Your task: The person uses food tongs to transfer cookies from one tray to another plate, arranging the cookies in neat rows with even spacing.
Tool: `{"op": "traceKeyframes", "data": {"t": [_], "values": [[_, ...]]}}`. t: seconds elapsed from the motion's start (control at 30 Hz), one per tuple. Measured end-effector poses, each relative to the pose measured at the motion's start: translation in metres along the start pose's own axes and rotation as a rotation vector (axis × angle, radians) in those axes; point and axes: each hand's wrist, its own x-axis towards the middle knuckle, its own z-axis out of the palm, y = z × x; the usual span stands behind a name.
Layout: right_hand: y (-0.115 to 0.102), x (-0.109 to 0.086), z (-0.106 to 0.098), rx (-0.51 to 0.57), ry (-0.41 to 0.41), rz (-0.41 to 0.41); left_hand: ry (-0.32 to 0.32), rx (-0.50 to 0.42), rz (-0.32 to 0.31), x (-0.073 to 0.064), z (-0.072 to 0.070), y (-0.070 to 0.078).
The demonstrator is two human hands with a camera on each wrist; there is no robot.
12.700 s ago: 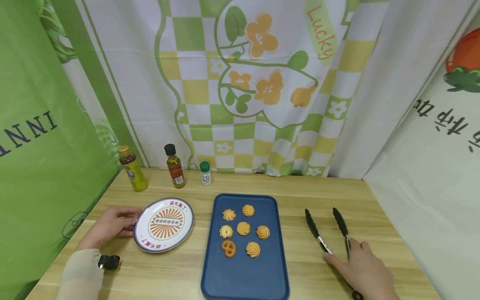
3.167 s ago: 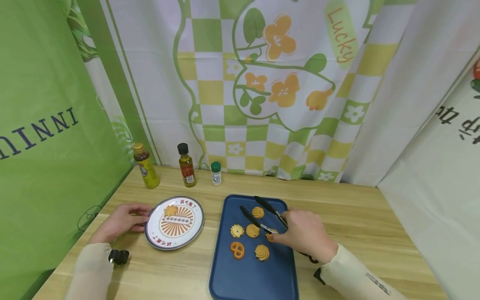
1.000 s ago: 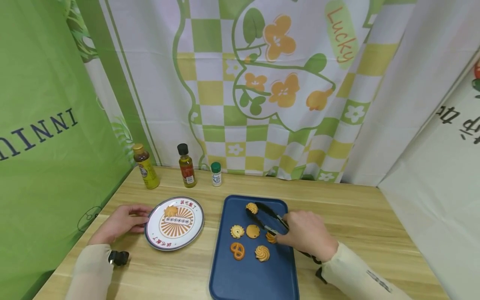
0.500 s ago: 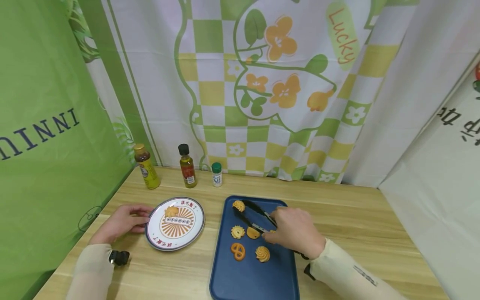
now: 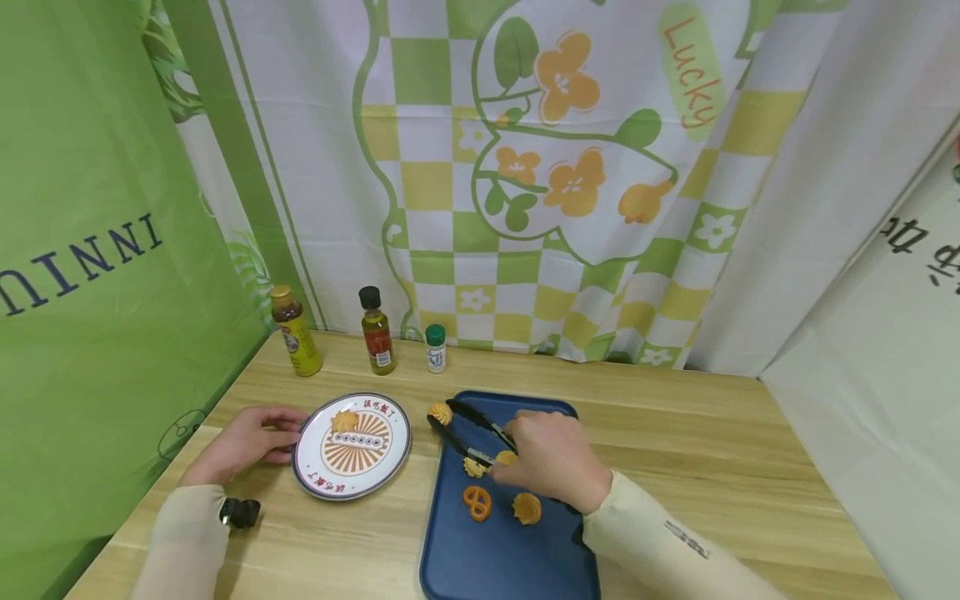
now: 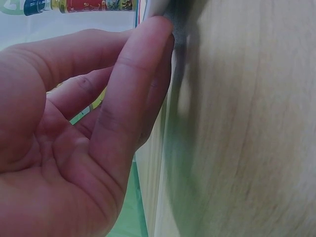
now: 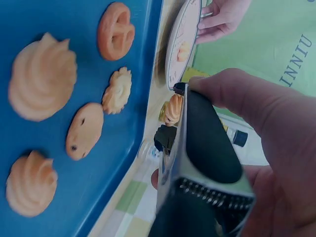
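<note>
My right hand grips black-tipped metal tongs. Between their tips is a swirl cookie, above the left edge of the blue tray. My left hand pinches the left rim of the white patterned plate, where one star-shaped cookie lies. On the tray are a pretzel, a swirl cookie, a flower-shaped cookie and a round cookie with holes. Another swirl cookie shows in the right wrist view; my right hand hides it in the head view.
Behind the plate stand a yellow-labelled bottle, a black-capped oil bottle and a green-capped shaker. A patterned curtain hangs behind the wooden table.
The tongs were picked up from the right side, and the star-shaped cookie went from tray to plate. Within the last second, the tongs carried the swirl cookie left across the tray.
</note>
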Motion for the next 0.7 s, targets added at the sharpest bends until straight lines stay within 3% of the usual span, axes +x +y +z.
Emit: {"op": "traceKeyframes", "data": {"t": [0.33, 0.7], "values": [[-0.027, 0.02, 0.011, 0.068, -0.042, -0.06, 0.002, 0.004, -0.005, -0.003, 0.001, 0.0], [-0.057, 0.05, 0.022, 0.009, -0.025, -0.13, 0.002, 0.013, 0.01, -0.001, 0.001, 0.001]]}}
